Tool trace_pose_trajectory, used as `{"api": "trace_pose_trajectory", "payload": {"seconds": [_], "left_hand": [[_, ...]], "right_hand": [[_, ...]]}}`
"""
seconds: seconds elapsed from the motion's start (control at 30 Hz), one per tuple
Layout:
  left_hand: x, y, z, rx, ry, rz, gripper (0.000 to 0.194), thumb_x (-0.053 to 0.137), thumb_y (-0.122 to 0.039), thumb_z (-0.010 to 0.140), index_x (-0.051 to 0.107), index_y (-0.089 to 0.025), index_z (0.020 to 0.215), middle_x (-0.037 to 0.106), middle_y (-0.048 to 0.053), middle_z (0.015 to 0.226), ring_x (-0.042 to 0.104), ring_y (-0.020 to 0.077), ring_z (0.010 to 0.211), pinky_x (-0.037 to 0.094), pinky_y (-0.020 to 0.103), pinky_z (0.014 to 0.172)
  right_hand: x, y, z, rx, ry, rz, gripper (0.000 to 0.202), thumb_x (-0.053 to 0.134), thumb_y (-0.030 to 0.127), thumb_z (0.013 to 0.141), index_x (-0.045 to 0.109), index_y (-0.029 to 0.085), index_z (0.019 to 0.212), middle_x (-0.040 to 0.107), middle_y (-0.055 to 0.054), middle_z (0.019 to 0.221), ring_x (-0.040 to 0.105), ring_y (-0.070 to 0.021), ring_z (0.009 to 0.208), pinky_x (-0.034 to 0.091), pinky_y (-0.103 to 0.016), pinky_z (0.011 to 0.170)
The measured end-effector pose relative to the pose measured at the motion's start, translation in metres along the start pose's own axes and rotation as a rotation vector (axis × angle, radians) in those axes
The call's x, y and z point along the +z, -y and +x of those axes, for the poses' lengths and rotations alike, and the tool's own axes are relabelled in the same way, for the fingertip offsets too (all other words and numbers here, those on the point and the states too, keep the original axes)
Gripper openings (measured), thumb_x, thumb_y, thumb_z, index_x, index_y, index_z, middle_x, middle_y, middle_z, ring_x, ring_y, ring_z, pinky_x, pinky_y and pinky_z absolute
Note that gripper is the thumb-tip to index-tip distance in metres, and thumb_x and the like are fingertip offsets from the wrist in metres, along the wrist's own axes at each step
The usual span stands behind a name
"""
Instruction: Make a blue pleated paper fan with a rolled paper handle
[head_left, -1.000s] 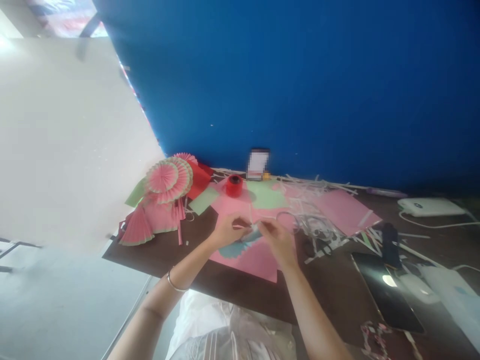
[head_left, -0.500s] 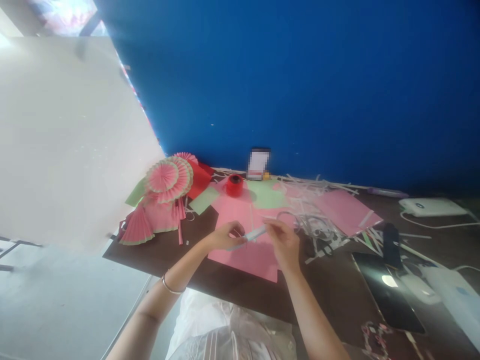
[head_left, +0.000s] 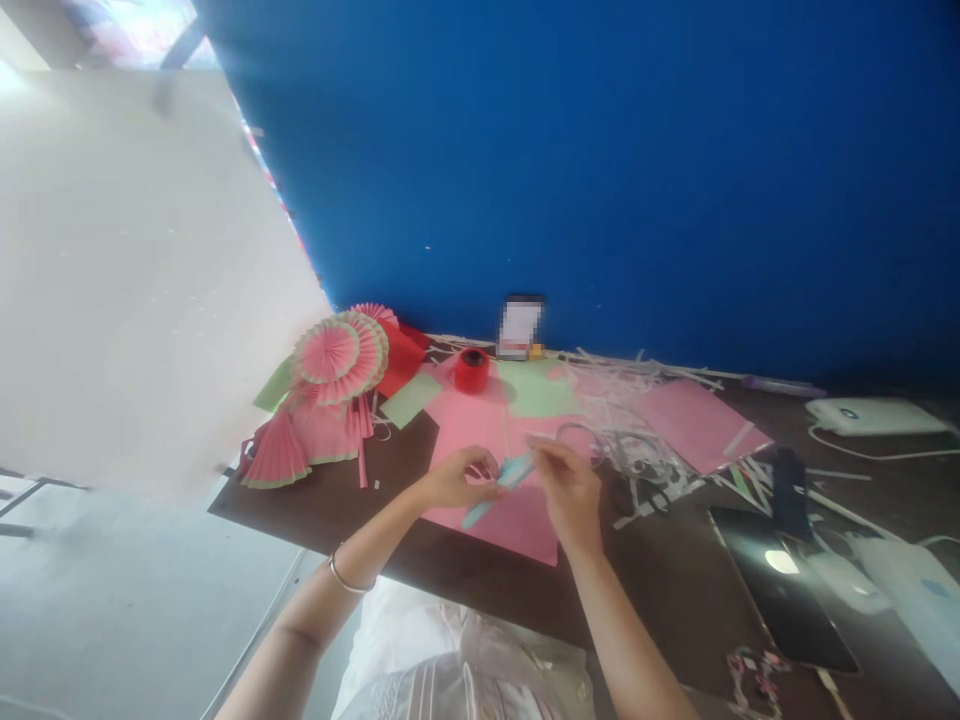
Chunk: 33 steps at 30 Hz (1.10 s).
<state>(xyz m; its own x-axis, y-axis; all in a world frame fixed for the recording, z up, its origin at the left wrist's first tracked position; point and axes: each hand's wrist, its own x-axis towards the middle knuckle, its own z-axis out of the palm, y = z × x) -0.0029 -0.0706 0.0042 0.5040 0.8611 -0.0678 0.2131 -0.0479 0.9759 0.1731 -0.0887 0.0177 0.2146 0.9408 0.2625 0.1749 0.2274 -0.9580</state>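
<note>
A slim pale blue strip [head_left: 514,470] is held between my two hands over the pink paper sheet [head_left: 517,528]; whether it is paper or something stiffer I cannot tell. My left hand [head_left: 459,478] pinches it between thumb and fingers, and one end [head_left: 477,514] sticks out below the thumb. At its upper end, my right hand [head_left: 564,482] has thumb and fingertips closed on it. Just beyond the hands, a red roll-shaped object [head_left: 472,372] with a dark centre sits on the paper. Green paper [head_left: 541,390] lies behind it.
Pleated pink-and-green paper fans [head_left: 330,362] are piled at the left. White paper scraps [head_left: 637,440], scissors-like loops [head_left: 581,440] and another pink sheet [head_left: 701,425] lie to the right. Farther right are a dark tablet or phone [head_left: 784,590] and a white device [head_left: 877,415]. A blue wall rises behind.
The pale blue strip has turned steeper, and its lower end now shows below my left thumb. Both hands stay close together, and the view has shifted slightly.
</note>
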Motion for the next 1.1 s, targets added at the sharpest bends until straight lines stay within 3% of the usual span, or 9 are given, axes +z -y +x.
{"api": "trace_pose_trajectory", "payload": {"seconds": [0.17,0.5,0.57,0.7,0.73,0.83,0.9,1.0,1.1], "left_hand": [[0.001,0.001,0.002,0.063,0.014,0.0,0.024,0.066,-0.036,0.071,0.055,-0.014,0.071,0.056,0.001,0.075,0.055,0.0102,0.07,0.046,0.026,0.075],[-0.001,-0.007,-0.003,-0.103,-0.103,0.014,0.018,0.06,-0.033,0.075,0.059,-0.015,0.079,0.061,0.003,0.079,0.057,0.0119,0.071,0.046,0.025,0.07],[0.001,-0.01,-0.01,-0.087,-0.247,0.074,0.018,0.062,-0.032,0.072,0.058,-0.017,0.08,0.06,0.004,0.085,0.057,0.0139,0.078,0.046,0.027,0.075],[0.017,-0.013,-0.031,-0.035,-0.756,0.159,0.015,0.061,-0.03,0.073,0.052,-0.018,0.07,0.056,0.001,0.075,0.055,0.0148,0.078,0.044,0.028,0.075],[0.023,-0.012,-0.035,-0.058,-0.775,0.092,0.018,0.058,-0.032,0.076,0.05,-0.018,0.066,0.055,0.001,0.069,0.054,0.0136,0.072,0.044,0.027,0.071],[0.04,-0.006,-0.036,-0.185,-0.5,-0.261,0.03,0.062,-0.041,0.074,0.053,-0.015,0.064,0.057,0.002,0.062,0.055,0.0121,0.058,0.047,0.027,0.061],[0.048,-0.002,-0.03,-0.268,-0.396,-0.544,0.035,0.067,-0.045,0.069,0.058,-0.012,0.077,0.064,0.006,0.072,0.061,0.015,0.064,0.05,0.031,0.066],[0.051,0.001,-0.02,-0.224,-0.463,-0.722,0.043,0.07,-0.045,0.067,0.06,-0.01,0.09,0.066,0.01,0.082,0.065,0.0182,0.077,0.052,0.034,0.078],[0.048,-0.001,-0.016,-0.16,-0.529,-0.688,0.038,0.069,-0.045,0.068,0.062,-0.012,0.085,0.066,0.007,0.081,0.064,0.0176,0.079,0.052,0.034,0.079]], "right_hand": [[0.0,0.003,-0.002,0.019,0.022,-0.012,0.017,0.061,0.034,0.077,0.067,0.019,0.081,0.068,-0.007,0.088,0.062,-0.0205,0.087,0.05,-0.037,0.08],[0.004,-0.01,-0.006,-0.043,-0.121,-0.017,0.015,0.061,0.033,0.077,0.065,0.019,0.082,0.068,-0.007,0.089,0.063,-0.021,0.088,0.05,-0.04,0.083],[0.005,-0.015,-0.007,-0.107,-0.152,-0.038,0.014,0.061,0.032,0.077,0.065,0.019,0.083,0.067,-0.007,0.09,0.062,-0.0208,0.089,0.049,-0.041,0.084],[0.007,-0.023,-0.011,-0.223,-0.25,-0.06,0.011,0.061,0.028,0.078,0.063,0.019,0.084,0.066,-0.007,0.091,0.062,-0.0211,0.09,0.047,-0.042,0.086],[0.007,-0.024,-0.013,-0.224,-0.275,-0.043,0.012,0.061,0.029,0.078,0.062,0.018,0.084,0.066,-0.008,0.091,0.062,-0.0214,0.091,0.047,-0.042,0.086],[0.013,-0.026,-0.022,-0.154,-0.315,-0.004,0.016,0.06,0.031,0.078,0.06,0.018,0.086,0.065,-0.009,0.094,0.062,-0.0226,0.093,0.048,-0.042,0.084],[0.018,-0.025,-0.03,-0.092,-0.297,0.004,0.016,0.06,0.032,0.079,0.058,0.018,0.087,0.065,-0.01,0.095,0.061,-0.0226,0.094,0.048,-0.041,0.082],[0.025,-0.023,-0.045,-0.023,-0.237,0.022,0.016,0.06,0.032,0.079,0.057,0.018,0.086,0.064,-0.009,0.092,0.062,-0.0211,0.088,0.05,-0.039,0.078],[0.027,-0.021,-0.055,-0.009,-0.153,0.0,0.014,0.06,0.032,0.078,0.056,0.019,0.083,0.064,-0.006,0.085,0.061,-0.0196,0.081,0.051,-0.038,0.075]]}}
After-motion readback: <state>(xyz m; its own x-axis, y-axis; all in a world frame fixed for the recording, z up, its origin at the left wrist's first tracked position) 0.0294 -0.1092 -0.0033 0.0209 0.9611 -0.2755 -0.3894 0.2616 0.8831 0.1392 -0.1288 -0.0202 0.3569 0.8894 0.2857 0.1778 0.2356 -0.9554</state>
